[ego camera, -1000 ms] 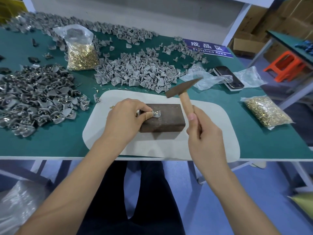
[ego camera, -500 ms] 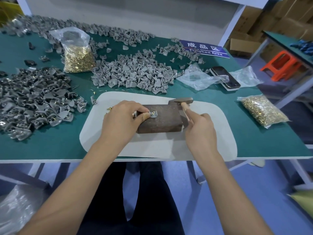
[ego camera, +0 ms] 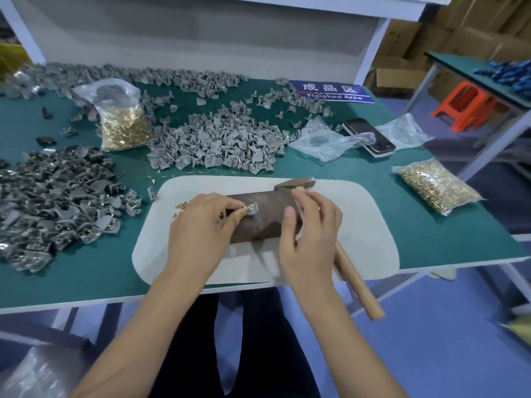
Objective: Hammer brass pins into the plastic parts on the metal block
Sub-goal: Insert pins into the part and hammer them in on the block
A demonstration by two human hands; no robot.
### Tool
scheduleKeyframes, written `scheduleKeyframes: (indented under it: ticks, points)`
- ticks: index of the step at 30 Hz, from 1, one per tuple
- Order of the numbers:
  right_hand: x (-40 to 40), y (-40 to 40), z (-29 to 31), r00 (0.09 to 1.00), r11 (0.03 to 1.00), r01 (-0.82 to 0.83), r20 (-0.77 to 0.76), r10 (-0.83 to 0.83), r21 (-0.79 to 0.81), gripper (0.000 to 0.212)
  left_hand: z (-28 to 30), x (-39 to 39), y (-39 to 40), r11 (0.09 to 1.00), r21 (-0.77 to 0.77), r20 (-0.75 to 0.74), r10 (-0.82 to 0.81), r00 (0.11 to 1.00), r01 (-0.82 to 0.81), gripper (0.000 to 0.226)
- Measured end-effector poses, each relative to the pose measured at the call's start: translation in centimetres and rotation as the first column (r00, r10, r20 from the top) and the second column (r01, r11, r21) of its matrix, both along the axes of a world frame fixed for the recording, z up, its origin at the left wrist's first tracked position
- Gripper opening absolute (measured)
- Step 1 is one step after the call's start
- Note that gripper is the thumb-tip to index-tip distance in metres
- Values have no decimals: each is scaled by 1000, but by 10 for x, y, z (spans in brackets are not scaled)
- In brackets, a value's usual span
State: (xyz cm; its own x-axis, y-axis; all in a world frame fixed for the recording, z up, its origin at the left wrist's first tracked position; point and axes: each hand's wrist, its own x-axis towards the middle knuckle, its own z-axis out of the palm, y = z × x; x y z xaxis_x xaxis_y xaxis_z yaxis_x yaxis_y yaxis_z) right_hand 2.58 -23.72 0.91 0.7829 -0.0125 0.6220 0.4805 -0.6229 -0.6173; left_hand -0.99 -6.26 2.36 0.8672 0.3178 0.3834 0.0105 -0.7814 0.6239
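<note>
A brown metal block (ego camera: 264, 222) lies on a white mat (ego camera: 362, 225). My left hand (ego camera: 201, 225) pinches a small grey plastic part (ego camera: 250, 208) with a brass pin against the block's top. The hammer (ego camera: 359, 285) lies flat along the block's right side, its head (ego camera: 296, 183) at the far end and its wooden handle sticking out over the table edge. My right hand (ego camera: 310, 234) hovers over the handle with loose fingers, its thumb stretched over the block and not wrapped around the wood. A few loose brass pins (ego camera: 181, 206) lie left of my left hand.
A heap of grey parts (ego camera: 218, 145) sits behind the mat, and a darker heap (ego camera: 57, 196) lies at the left. Bags of brass pins stand at back left (ego camera: 123, 127) and right (ego camera: 434, 185). A phone (ego camera: 370, 136), crumpled plastic bags and a blue sign (ego camera: 330, 91) are at back right.
My right hand brought the raised hammer down, laid it flat beside the block and loosened its hold. My left hand kept the part pinned on the block.
</note>
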Motion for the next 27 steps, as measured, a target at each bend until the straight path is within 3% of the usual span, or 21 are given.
scheduleKeyframes:
  ticks: [3, 6, 11, 17, 22, 27]
  points:
    - [-4, 13, -7, 990, 998, -48, 136, 42, 34, 21, -18, -23, -4, 996, -46, 145, 81, 986, -75, 6]
    - [-6, 38, -7, 968, 988, -156, 198, 156, -19, 16, -23, -38, 4, 987, -83, 190, 149, 970, -136, 7]
    - [-15, 99, -1, 935, 943, -304, 148, 322, -133, 11, -14, -48, 46, 975, -15, 187, 221, 957, -222, 10]
    - [-19, 156, 2, 893, 894, -368, 169, 416, -258, 14, -9, -62, 109, 889, 143, 161, 412, 897, -435, 9]
    - [-27, 183, -3, 890, 906, -352, 216, 402, -233, 11, -13, -62, 137, 852, 126, 138, 491, 860, -507, 9]
    - [-26, 184, -4, 926, 925, -327, 130, 354, -192, 14, -21, -61, 147, 843, 127, 83, 517, 852, -523, 10]
